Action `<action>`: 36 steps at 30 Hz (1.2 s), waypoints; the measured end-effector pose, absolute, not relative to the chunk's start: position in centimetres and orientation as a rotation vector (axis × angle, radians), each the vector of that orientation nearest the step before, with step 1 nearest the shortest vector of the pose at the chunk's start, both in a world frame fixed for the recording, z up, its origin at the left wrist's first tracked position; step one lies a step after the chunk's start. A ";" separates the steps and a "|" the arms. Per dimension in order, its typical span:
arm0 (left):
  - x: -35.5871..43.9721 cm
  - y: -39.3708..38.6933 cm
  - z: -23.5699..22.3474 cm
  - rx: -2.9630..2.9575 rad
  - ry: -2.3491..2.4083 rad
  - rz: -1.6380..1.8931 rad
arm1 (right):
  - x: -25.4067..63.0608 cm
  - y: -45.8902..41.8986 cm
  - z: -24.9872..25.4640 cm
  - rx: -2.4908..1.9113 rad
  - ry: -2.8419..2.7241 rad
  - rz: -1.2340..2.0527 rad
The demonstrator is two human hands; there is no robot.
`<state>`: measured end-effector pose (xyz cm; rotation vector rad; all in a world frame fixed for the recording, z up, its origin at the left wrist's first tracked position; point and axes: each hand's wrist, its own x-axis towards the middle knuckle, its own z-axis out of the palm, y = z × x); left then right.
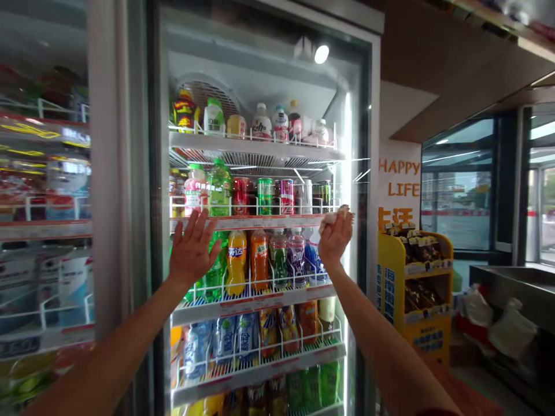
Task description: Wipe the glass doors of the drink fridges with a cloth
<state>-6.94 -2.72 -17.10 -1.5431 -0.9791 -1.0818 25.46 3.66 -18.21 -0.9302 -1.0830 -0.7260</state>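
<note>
A glass fridge door (269,63) with a grey frame stands closed in front of me. Against the glass on the left, my left hand (192,245) lies flat with its fingers spread, holding nothing. Farther right, at about the same height, my right hand (336,234) presses a crumpled pale cloth (342,216) to the glass, its fingers over it. Behind the pane are shelves of drinks, among them a red can (241,195), a yellow soda bottle (236,263) and an orange soda bottle (259,260).
Another drinks fridge (47,231) adjoins on the left. To the right stands a yellow display rack (427,268) with dark packets. Beyond it, white plastic bags (511,329) lie by a metal counter (520,280). Orange letters (399,167) mark the wall.
</note>
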 end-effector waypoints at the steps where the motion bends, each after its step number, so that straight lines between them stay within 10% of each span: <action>1: -7.0 -2.7 -17.1 -1.542 -0.980 -1.081 | 25.2 3.9 -17.7 -0.932 -1.027 -0.691; 9: 0.8 -3.5 -15.8 -1.759 -0.673 -1.245 | 15.7 1.0 -18.8 -0.699 -1.592 -0.789; 17: 10.4 -1.0 -18.5 -1.784 -0.747 -1.007 | 25.9 3.3 -18.6 -0.856 -1.642 -0.930; 36: 2.4 -1.7 -14.8 -1.677 -0.751 -0.806 | 26.8 4.7 -19.1 -0.993 -1.282 -0.888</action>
